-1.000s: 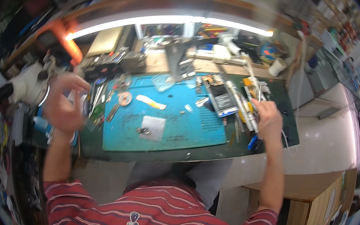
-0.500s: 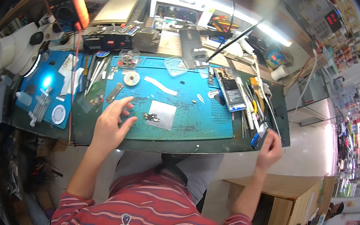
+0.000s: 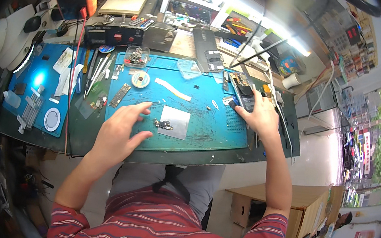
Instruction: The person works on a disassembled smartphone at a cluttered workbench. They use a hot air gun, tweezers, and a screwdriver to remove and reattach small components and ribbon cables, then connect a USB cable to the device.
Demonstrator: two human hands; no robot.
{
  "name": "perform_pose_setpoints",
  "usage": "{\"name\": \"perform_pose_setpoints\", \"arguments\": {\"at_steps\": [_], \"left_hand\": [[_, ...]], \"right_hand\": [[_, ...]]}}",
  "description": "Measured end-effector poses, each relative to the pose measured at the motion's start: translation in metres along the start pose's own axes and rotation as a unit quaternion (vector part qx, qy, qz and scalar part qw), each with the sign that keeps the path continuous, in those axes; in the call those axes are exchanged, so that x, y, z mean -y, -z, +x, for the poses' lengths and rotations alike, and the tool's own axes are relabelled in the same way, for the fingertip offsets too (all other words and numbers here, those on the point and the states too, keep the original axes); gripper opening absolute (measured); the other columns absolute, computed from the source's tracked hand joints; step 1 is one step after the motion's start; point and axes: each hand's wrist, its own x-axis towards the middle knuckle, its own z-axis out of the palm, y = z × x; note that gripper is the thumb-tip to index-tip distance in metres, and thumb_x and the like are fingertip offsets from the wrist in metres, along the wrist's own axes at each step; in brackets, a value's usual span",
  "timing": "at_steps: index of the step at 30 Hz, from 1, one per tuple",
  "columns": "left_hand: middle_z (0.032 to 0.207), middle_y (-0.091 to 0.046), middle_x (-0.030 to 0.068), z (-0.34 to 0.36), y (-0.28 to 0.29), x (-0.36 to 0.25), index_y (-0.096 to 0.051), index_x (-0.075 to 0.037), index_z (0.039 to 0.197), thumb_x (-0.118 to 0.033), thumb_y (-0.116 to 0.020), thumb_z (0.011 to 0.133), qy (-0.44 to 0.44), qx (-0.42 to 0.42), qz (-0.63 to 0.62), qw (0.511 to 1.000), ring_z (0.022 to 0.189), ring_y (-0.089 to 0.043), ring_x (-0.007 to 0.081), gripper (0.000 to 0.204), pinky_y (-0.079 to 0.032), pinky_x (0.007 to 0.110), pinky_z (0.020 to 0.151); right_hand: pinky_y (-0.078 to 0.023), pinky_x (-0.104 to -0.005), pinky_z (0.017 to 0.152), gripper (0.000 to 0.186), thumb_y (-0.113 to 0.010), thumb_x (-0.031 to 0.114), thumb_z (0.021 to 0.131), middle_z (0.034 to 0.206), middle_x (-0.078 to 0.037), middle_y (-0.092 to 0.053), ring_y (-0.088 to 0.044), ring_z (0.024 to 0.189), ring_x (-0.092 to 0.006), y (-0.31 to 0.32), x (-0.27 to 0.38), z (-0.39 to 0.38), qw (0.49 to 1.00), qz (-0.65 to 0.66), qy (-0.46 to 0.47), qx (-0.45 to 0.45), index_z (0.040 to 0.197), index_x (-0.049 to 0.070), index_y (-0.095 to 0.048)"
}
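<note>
My left hand (image 3: 121,130) hovers over the left front of the blue work mat (image 3: 212,135), thumb and fingers apart, nothing between them. Beside its fingertips a small dark circuit board part (image 3: 164,125) lies on a pale square sheet (image 3: 175,117). At the right of the mat my right hand (image 3: 263,118) reaches over an opened phone (image 3: 241,85) with bare insides. Its thumb is at the phone's left edge and its fingers are across the right side, closed about it. The hand hides the phone's lower part.
A clear box of small parts (image 3: 137,56), a solder spool (image 3: 140,80), a long board (image 3: 120,95) and a white strip (image 3: 172,89) lie on the mat. Tweezers and slim tools (image 3: 96,77) lie left. A power cable (image 3: 69,105) hangs over the bench's left part.
My right hand has moved from the bench's right front edge, where it was by a small blue-and-black object, up and left onto the opened phone. My left hand stays spread near the pale sheet.
</note>
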Motion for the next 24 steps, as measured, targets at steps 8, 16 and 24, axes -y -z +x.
{"name": "perform_pose_setpoints", "arguments": {"at_steps": [8,16,24], "left_hand": [[0.136,-0.063,0.0169,0.043,-0.002,-0.002,-0.041,-0.003,0.159,-0.021,-0.093,0.075,-0.136,0.138,0.079,0.978,0.126,-0.059,0.0364,0.100,-0.046,0.045,0.111],[0.115,-0.066,0.0163,0.072,0.001,-0.013,-0.035,0.000,0.161,-0.017,-0.090,0.078,-0.157,0.221,0.144,0.952,0.111,-0.064,0.0366,0.101,-0.052,0.044,0.098],[0.114,-0.066,0.0210,0.087,-0.003,-0.033,-0.039,0.004,0.156,-0.015,-0.089,0.071,-0.175,0.294,0.302,0.890,0.110,-0.064,0.0363,0.100,-0.053,0.042,0.097]], "right_hand": [[-0.052,-0.0471,0.107,0.100,-0.083,0.059,0.078,0.132,-0.026,-0.067,-0.065,0.126,-0.0380,-0.005,-0.020,0.008,0.991,0.128,0.023,-0.034,0.156,0.005,-0.051],[-0.049,-0.0452,0.107,0.089,-0.084,0.046,0.076,0.130,-0.022,-0.068,-0.062,0.123,-0.0354,0.009,-0.034,-0.036,0.979,0.146,0.019,-0.138,0.148,0.001,-0.058],[-0.051,-0.0432,0.101,0.097,-0.093,0.028,0.065,0.123,-0.016,-0.068,-0.061,0.111,-0.0333,0.009,-0.042,-0.116,0.926,0.268,0.253,-0.079,0.151,0.004,-0.056]]}}
